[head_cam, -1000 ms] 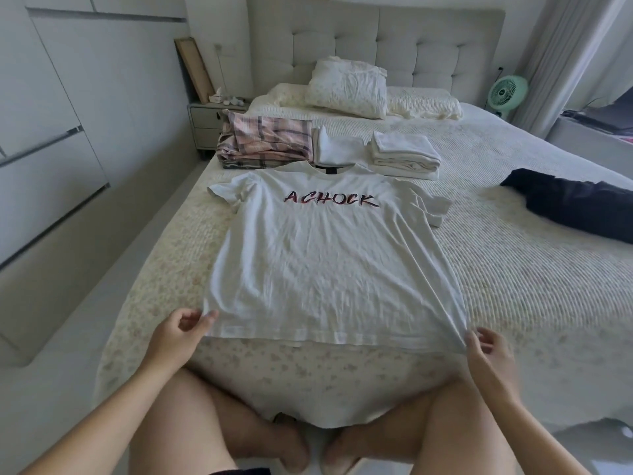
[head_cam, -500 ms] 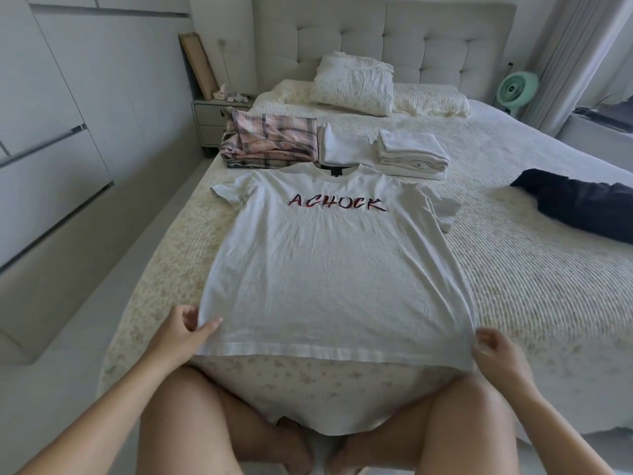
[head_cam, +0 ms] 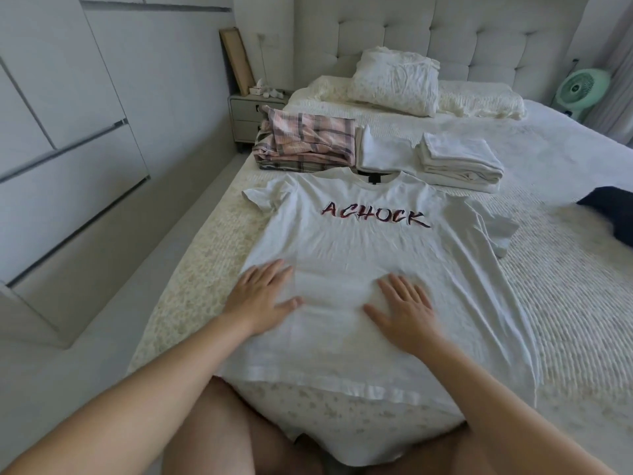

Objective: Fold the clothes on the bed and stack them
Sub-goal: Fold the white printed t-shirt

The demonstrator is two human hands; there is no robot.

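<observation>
A white T-shirt [head_cam: 370, 255] with red "ACHOCK" lettering lies spread face up on the bed [head_cam: 561, 296], collar away from me. My left hand [head_cam: 262, 296] lies flat, fingers straight, on the shirt's left side at belly height. My right hand [head_cam: 404, 308] lies flat on the shirt's middle, fingers spread. Beyond the collar sit folded piles: pink plaid clothes [head_cam: 305, 144], a white folded garment [head_cam: 383, 152] and a stack of white folded items [head_cam: 459, 157]. A dark navy garment [head_cam: 609, 210] lies unfolded at the right edge.
Pillows [head_cam: 397, 80] lean at the padded headboard. A nightstand [head_cam: 250, 114] stands left of the bed, wardrobe doors [head_cam: 68, 132] line the left wall, and a green fan [head_cam: 580, 89] stands at the far right. My bare legs press the bed's foot.
Both hands have let go of the shirt's bottom corners and moved up onto its middle, lying flat. The camera has moved closer over the bed.
</observation>
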